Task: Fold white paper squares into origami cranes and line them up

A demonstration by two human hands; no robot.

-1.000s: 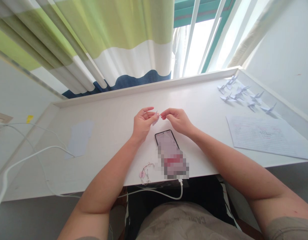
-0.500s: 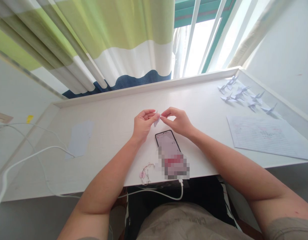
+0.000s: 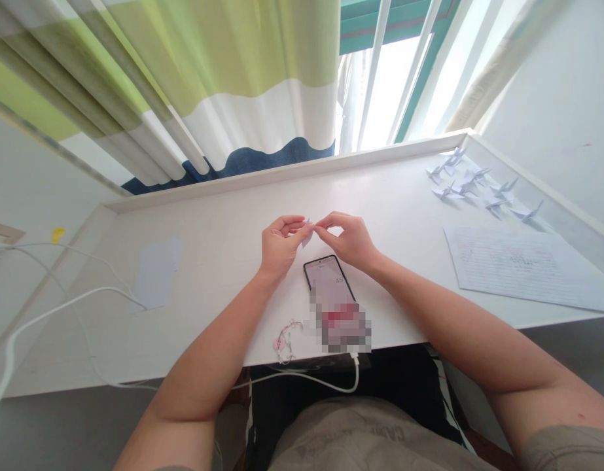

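Note:
Between my hands, above the white desk, is a small piece of folded white paper (image 3: 306, 241). My left hand (image 3: 282, 243) pinches it between thumb and fingers, the other fingers curled behind. The thumb and forefinger of my right hand (image 3: 348, 237) are closed at the paper's right edge. Fingertips cover most of the paper, so its exact shape is hard to make out. Just below the hands lies a phone (image 3: 326, 281) with a lit screen, partly blurred out, and a white charging cable (image 3: 356, 373) plugged into its near end.
Several folded paper cranes (image 3: 495, 204) stand at the desk's back right. Written sheets (image 3: 527, 271) lie in front of them. White paper slips (image 3: 157, 271) and loose cables (image 3: 71, 302) are on the left. A beaded strap (image 3: 284, 340) lies left of the phone. A raised rim (image 3: 282, 175) borders the back.
Both hands stay in nearly the same place, still pinching the paper. The paper has turned slightly between the fingers, and less of it shows below the left thumb.

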